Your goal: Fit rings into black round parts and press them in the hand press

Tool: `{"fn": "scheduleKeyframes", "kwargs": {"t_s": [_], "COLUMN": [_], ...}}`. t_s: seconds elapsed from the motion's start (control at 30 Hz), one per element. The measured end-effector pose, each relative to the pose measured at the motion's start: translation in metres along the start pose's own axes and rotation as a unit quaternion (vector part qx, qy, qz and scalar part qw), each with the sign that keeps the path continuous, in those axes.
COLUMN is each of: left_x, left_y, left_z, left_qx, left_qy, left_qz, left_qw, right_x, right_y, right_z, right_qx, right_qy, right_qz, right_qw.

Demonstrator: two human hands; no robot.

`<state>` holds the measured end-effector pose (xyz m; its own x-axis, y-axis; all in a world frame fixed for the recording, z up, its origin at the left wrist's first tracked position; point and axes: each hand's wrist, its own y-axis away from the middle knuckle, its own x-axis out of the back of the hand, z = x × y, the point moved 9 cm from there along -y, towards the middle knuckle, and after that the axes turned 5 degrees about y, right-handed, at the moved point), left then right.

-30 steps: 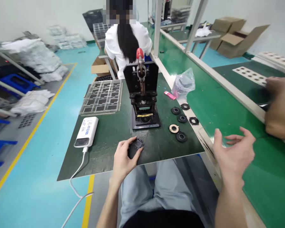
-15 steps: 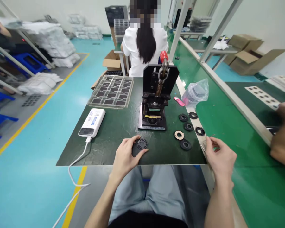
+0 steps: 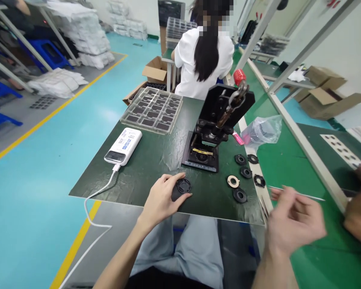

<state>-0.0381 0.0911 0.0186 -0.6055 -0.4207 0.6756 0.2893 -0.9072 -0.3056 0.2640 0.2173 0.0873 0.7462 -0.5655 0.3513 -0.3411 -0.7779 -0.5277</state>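
Head view: left hand (image 3: 162,200) is gripping a black disc (image 3: 182,188) flat on the mat (image 3: 144,160), just before the press (image 3: 212,136). Right hand (image 3: 293,220) is blurring over the belt (image 3: 289,160), grip unclear; best keeping the disc pinned level.

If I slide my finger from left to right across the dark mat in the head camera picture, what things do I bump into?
White power bank → left hand on a round black part → black press with the red knob → tan ring → black ring at the mat's right edge.
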Motion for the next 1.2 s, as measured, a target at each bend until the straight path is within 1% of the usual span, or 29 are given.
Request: {"fn": "scheduleKeyframes", "kwargs": {"t_s": [0.03, 0.1, 0.13, 0.17, 0.23, 0.33, 0.43, 0.57, 0.7, 0.8, 0.97, 1.2], "left_x": [0.001, 0.002, 0.003, 0.003, 0.002, 0.002, 0.002, 0.000, -0.001, -0.001, -0.001, 0.001], "left_y": [0.001, 0.001, 0.002, 0.002, 0.001, 0.001, 0.001, 0.001, 0.002, 0.001, -0.001, -0.001], "left_z": [0.000, 0.000, 0.000, 0.001, 0.001, 0.000, -0.002, -0.004, -0.004, -0.003, 0.000, -0.003], "left_qx": [0.001, -0.002, -0.005, -0.008, -0.014, -0.014, -0.008, -0.002, -0.006, -0.008, -0.014, 0.006], "left_qy": [0.004, 0.013, 0.017, 0.021, 0.026, 0.035, 0.040, 0.038, 0.034, 0.034, 0.042, 0.068], "left_qz": [0.004, 0.010, 0.009, 0.005, -0.008, -0.016, -0.016, -0.020, -0.020, -0.020, -0.017, -0.023], "left_qw": [1.000, 1.000, 1.000, 1.000, 1.000, 0.999, 0.999, 0.999, 0.999, 0.999, 0.999, 0.997], "right_x": [-0.022, -0.074, -0.098, -0.118, -0.147, -0.170, -0.179, -0.181, -0.184, -0.184, -0.185, -0.186], "right_y": [0.008, 0.024, 0.032, 0.036, 0.037, 0.034, 0.035, 0.036, 0.037, 0.036, 0.036, 0.035], "right_z": [-0.011, -0.033, -0.040, -0.046, -0.050, -0.048, -0.046, -0.045, -0.045, -0.048, -0.061, -0.064], "right_qx": [0.007, 0.032, 0.045, 0.056, 0.075, 0.090, 0.104, 0.126, 0.137, 0.152, 0.201, 0.238], "right_qy": [-0.048, -0.121, -0.145, -0.162, -0.180, -0.176, -0.152, -0.118, -0.111, -0.102, -0.089, -0.081], "right_qz": [-0.055, -0.184, -0.235, -0.268, -0.297, -0.315, -0.338, -0.334, -0.338, -0.328, -0.309, -0.296], "right_qw": [0.997, 0.975, 0.960, 0.948, 0.935, 0.928, 0.923, 0.927, 0.924, 0.927, 0.925, 0.922]}}
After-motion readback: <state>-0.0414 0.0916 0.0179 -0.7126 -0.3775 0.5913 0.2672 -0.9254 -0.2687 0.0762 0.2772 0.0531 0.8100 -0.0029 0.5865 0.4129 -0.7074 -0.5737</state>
